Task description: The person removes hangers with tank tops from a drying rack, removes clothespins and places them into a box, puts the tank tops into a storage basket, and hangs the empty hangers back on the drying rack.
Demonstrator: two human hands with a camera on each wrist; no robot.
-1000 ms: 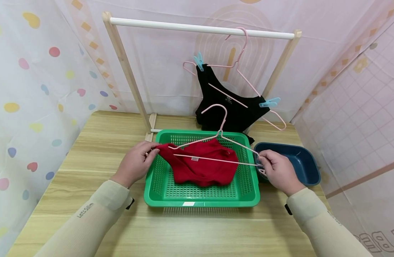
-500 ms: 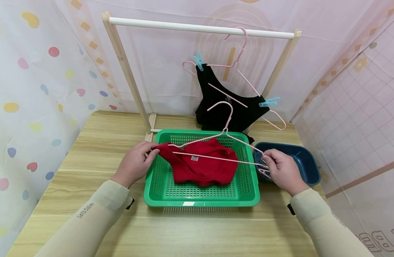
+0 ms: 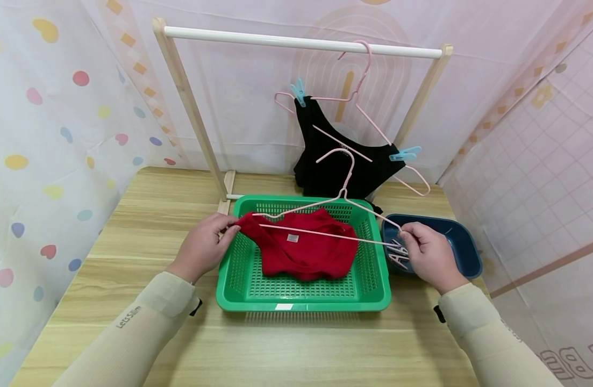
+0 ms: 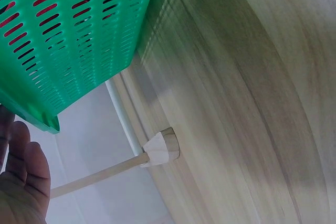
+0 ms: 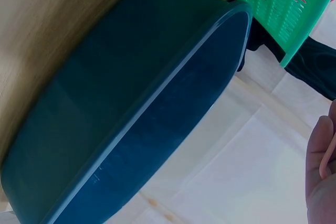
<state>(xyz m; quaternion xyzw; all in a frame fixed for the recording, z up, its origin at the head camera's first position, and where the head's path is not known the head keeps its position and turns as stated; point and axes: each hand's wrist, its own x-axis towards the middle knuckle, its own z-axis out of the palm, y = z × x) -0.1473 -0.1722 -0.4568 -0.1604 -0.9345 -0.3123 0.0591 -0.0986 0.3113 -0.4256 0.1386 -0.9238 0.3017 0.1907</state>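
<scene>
Evidently the step in hand is threading a red garment (image 3: 308,257) onto a pink hanger (image 3: 347,183). The left hand (image 3: 204,244) pinches one strap—that end of the hanger seems tucked into it—while the right hand (image 3: 430,255) grips the opposite end, beside the blue bin (image 5: 105,93). Most of the garment sags inside the green basket (image 3: 335,307) on the counter (image 3: 296,349), its other shoulder loose.

To my eye, only half the threading is done. The next move calls for keeping the left strap on—no slipping off that tip—and bringing the far strap over the right end.
</scene>
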